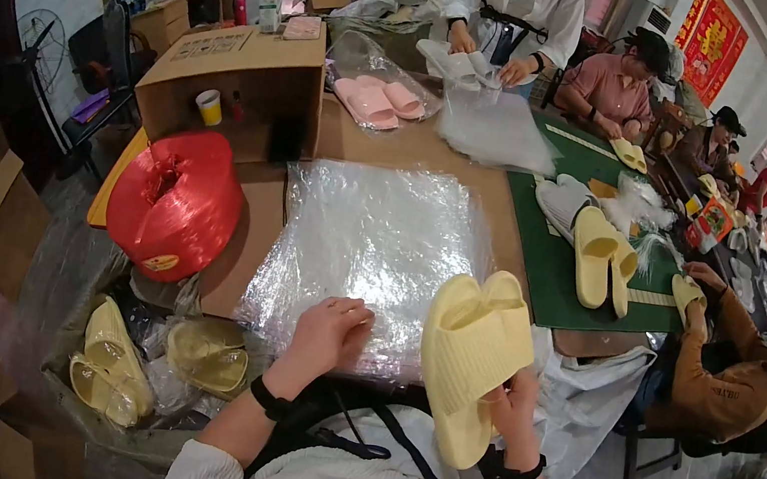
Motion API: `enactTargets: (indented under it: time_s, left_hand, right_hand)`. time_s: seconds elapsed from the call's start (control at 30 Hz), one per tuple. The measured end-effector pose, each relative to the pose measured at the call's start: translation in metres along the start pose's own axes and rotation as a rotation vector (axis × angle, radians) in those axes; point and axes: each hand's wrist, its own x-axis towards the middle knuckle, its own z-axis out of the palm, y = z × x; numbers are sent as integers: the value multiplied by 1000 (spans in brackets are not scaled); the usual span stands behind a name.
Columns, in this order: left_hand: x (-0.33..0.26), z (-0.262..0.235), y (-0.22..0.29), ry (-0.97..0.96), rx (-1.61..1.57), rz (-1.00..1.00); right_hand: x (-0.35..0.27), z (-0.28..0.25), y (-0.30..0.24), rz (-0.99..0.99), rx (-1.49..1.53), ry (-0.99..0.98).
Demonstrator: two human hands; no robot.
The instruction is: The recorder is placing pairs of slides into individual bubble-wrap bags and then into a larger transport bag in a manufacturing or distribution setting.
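The pair of soft yellow foam slippers [473, 356] sits in my right hand [510, 403], just over the near edge of the surface. My right fingers pinch them from below. My left hand [327, 332] rests on the stack of clear plastic bags [369, 237], fingers curled together. A big red roll of string [177, 200] sits to the left.

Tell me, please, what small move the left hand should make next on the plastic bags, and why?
Probably it should pinch up the top bag's near edge and open its mouth. The left hand rests fingers-down on the stack of clear plastic bags, gripping none yet, while the right hand holds a pair of yellow slippers beside the stack, not yet bagged.
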Motion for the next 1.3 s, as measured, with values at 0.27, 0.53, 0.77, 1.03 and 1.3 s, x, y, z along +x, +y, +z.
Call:
enactTargets:
  time_s: [0.27,0.53,0.77,1.03,1.3]
  left_hand:
    - [24,-20,19,-93,-254,-329]
    - [35,-38,41,-127,-121,5]
    - [39,-34,66,-169,-356,180]
    - [48,-54,60,-202,-312,252]
    - [42,-78,35,-244,-407,166]
  right_hand:
    - [3,13,-54,-175,-171,-499]
    - [8,19,-40,24,-578,-569]
    - [49,66,-42,-26,-515,-302]
    - [104,147,-11,4,445,-196]
    - [162,196,-26,50,-283,-82]
